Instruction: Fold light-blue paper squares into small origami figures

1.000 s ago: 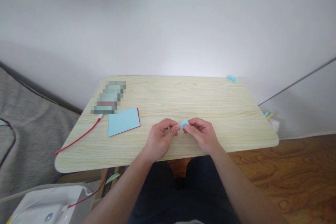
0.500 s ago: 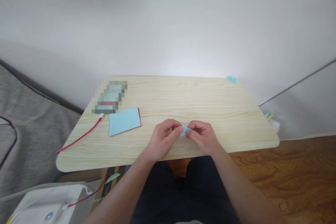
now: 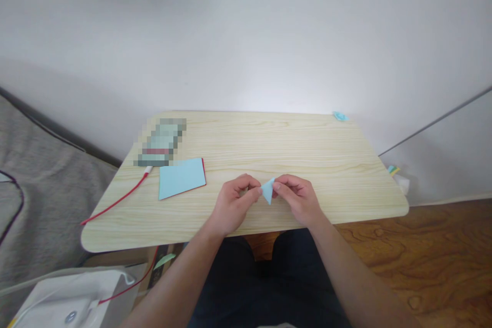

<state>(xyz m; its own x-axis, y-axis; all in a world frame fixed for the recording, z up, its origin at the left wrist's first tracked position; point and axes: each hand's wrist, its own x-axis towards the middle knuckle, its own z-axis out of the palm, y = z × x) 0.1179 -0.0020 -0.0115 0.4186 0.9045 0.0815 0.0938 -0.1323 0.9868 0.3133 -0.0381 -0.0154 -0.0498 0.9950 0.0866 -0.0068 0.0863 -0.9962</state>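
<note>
A small light-blue folded paper piece [image 3: 268, 190] with a triangular shape is pinched between both hands above the near edge of the pale wooden table [image 3: 307, 154]. My left hand [image 3: 233, 206] grips its left side with thumb and curled fingers. My right hand [image 3: 296, 200] grips its right side in the same way. A stack of light-blue paper sheets with a red edge [image 3: 181, 178] lies flat on the table to the left of my left hand.
A pixelated phone-like object [image 3: 161, 142] lies at the table's back left with a red cable [image 3: 115, 202] running off the edge to a white box [image 3: 69, 300]. A small blue paper piece [image 3: 340, 116] sits at the far right corner. Grey fabric lies left; wooden floor right.
The blue paper piece has turned between my fingers and now shows a larger pointed triangle hanging downward. Both hands stay in almost the same spot.
</note>
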